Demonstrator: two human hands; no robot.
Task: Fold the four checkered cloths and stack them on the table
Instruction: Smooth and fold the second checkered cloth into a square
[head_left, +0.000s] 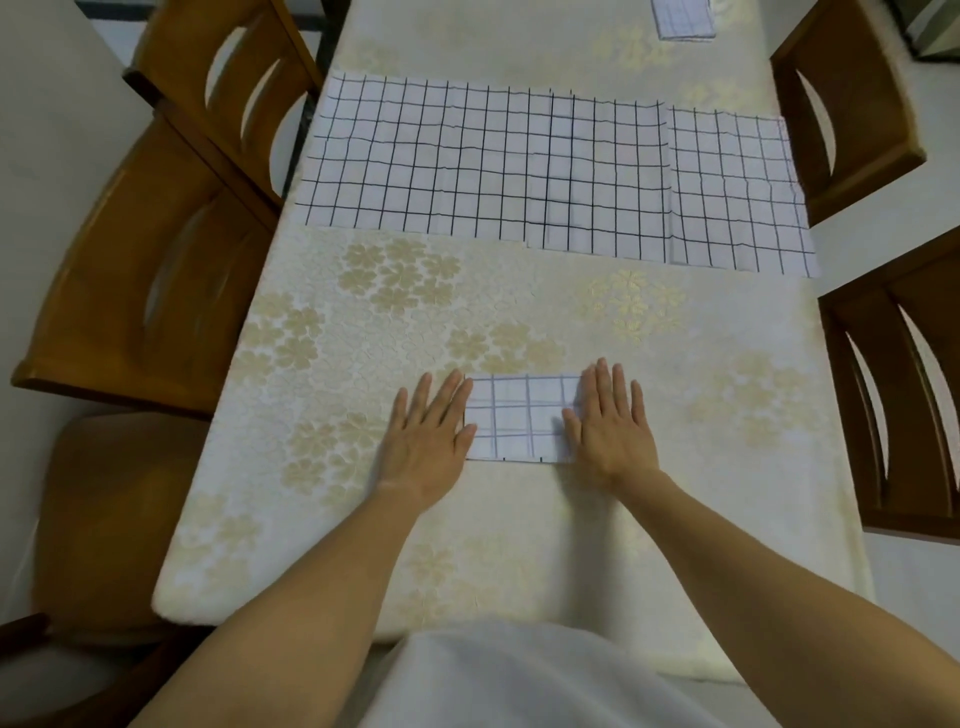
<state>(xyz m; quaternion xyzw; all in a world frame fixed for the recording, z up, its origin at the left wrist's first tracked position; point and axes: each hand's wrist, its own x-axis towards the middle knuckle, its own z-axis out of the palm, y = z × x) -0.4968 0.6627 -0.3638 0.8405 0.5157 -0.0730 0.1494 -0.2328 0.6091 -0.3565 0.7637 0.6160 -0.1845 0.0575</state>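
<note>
A small folded checkered cloth (519, 418) lies flat on the table in front of me. My left hand (428, 434) rests flat, fingers apart, on its left edge. My right hand (610, 423) lies flat on its right edge the same way. Across the middle of the table, unfolded checkered cloths are spread in a row: a large one (441, 161) at the left, one overlapping it (605, 176) in the middle, and another (737, 192) at the right. A folded checkered cloth (683, 18) sits at the far end, cut off by the frame's top.
The table (363, 338) has a cream cover with a gold flower pattern. Wooden chairs stand on the left (156, 249) and on the right (852, 104), with another right chair (898, 395) nearer to me. A tan cushioned seat (114, 519) is at the lower left.
</note>
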